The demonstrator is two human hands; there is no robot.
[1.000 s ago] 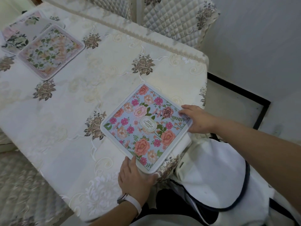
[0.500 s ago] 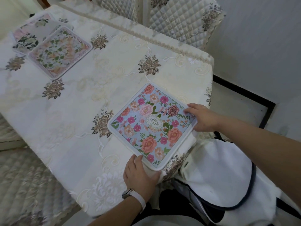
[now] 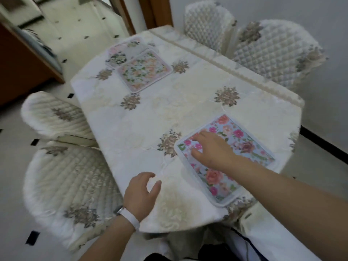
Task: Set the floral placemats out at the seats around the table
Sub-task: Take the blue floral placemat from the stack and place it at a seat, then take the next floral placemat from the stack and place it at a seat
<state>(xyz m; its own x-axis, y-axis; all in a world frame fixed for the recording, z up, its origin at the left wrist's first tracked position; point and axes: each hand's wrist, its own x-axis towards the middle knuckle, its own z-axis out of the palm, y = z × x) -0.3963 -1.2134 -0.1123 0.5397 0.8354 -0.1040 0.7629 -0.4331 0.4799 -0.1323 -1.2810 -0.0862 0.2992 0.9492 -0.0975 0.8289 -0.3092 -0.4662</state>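
Here the right hand, fingers spread, presses flat on the blue placemat at the table's near right corner; the left hand hovers open, empty. Square the mat to the edge, then fetch the far-left stacked mats.

cream embroidered tablecloth: cloth, faint sheen
blue floral placemat: smooth, white-bound edge
white quilted chair covers: padded cloth
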